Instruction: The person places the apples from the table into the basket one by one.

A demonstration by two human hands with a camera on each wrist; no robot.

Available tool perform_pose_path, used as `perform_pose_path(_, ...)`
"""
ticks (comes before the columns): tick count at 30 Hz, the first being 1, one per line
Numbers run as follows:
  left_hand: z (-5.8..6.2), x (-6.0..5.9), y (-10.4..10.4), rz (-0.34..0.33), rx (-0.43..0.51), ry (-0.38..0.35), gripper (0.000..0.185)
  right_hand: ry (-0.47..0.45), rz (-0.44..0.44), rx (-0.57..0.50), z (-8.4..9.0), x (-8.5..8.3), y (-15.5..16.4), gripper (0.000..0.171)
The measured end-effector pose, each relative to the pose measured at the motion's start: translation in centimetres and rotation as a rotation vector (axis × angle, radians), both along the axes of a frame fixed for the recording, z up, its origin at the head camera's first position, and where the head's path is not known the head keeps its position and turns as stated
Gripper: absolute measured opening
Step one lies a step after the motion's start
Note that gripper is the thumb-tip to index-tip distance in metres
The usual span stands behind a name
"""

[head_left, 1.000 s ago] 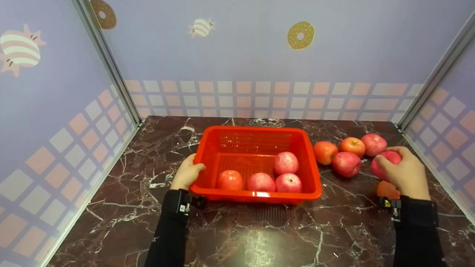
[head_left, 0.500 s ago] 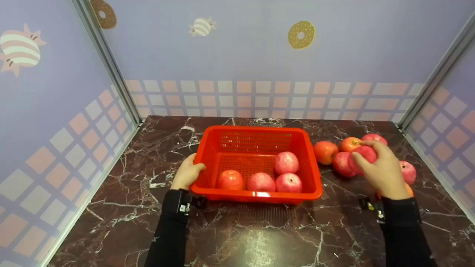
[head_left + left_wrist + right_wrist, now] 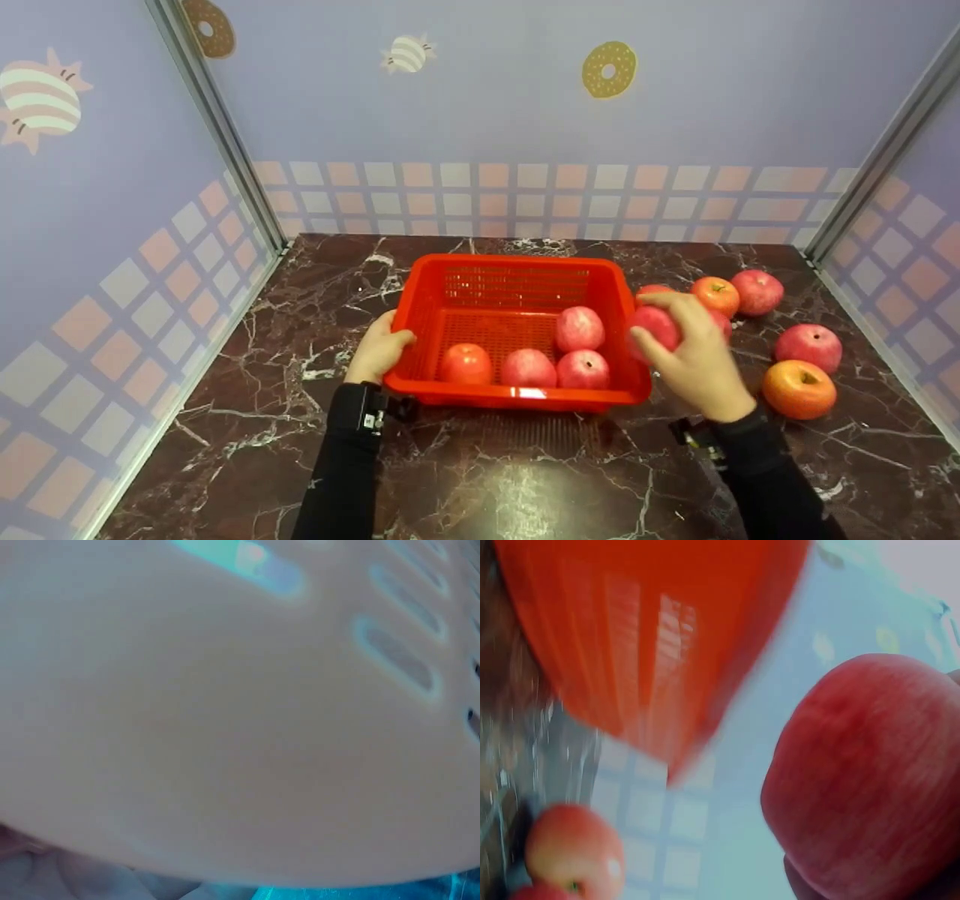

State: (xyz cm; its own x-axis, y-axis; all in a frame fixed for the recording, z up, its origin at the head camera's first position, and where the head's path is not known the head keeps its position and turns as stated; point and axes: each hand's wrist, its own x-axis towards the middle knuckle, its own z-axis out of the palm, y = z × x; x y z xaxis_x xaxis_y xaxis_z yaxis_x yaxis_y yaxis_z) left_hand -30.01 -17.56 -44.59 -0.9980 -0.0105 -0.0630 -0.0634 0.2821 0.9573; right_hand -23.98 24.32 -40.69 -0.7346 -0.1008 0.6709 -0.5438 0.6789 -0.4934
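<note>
My left hand (image 3: 379,349) grips the left rim of a red plastic basket (image 3: 517,397), thumb over the edge. The basket's slotted wall (image 3: 240,727) fills the left wrist view, up close and washed out in colour. Inside it, toward the front and right, lie a redder apple (image 3: 466,364) and three pink apples (image 3: 579,330). At the right rim, my right hand (image 3: 694,352) holds another pink apple (image 3: 655,332) between thumb and fingers. In the right wrist view that held apple (image 3: 870,772) hangs beside the basket's outer wall (image 3: 652,630).
Right of the basket, on the dark marbled table (image 3: 562,480), sit several more apples, among them an orange-red apple (image 3: 715,297) and a pink apple (image 3: 757,292). Nearer the front right are a pink apple (image 3: 808,348) and a yellow-orange apple (image 3: 799,389). Patterned panels enclose the table.
My right hand has carried the pink apple leftward from the right-hand group to the basket's right rim, uncovering the two apples at the front right. The left hand and the basket have stayed put.
</note>
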Motion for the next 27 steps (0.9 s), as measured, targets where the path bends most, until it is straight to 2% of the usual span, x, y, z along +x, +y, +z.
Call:
perform_pose_path(6,0.1,0.1,0.1,0.000,-0.006,-0.013,0.051,-0.051,0.078,0.051,-0.9,0.2,-2.3,0.041)
perform_pose_path(10,0.1,0.0,0.0,-0.002,-0.027,-0.007,0.053,-0.044,0.101,0.114,-1.4,0.3,-3.1,0.040)
perform_pose_path(15,-0.1,-0.2,0.0,0.006,-0.041,0.002,0.053,-0.017,0.132,0.193,-2.0,0.2,-3.6,0.043)
perform_pose_path(27,0.0,-0.2,-0.2,0.000,-0.031,-0.003,0.051,-0.054,0.162,0.264,-2.7,-0.2,-3.9,0.044)
